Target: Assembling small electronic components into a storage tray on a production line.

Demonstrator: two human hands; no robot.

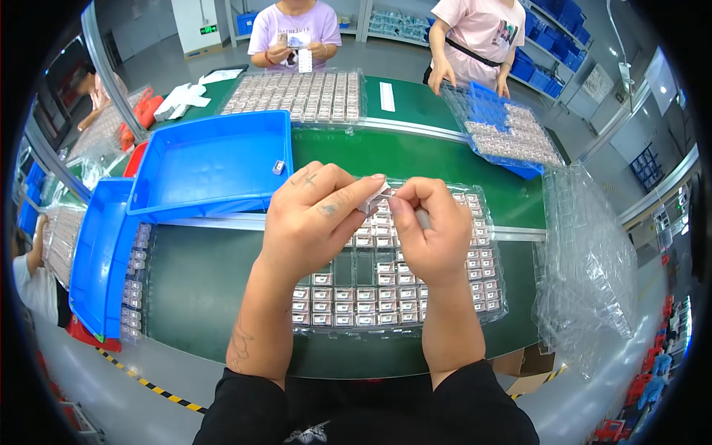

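Note:
My left hand (315, 215) and my right hand (432, 231) meet above the middle of the bench. Between their thumbs and fingertips they pinch a small whitish piece (373, 200), partly covered by the fingers, so its exact kind cannot be made out. Beneath them lies a clear plastic compartment tray (343, 271) filled with rows of small clear-and-pink boxes (365, 306). A few compartments near its middle hold nothing. My forearms and hands hide part of the tray.
A blue bin (211, 209) at the left holds one small box (279, 167); another blue bin (96, 259) stands beside it. Clear plastic trays (589, 259) pile up at the right. Across the bench, two people handle things near filled trays (297, 96).

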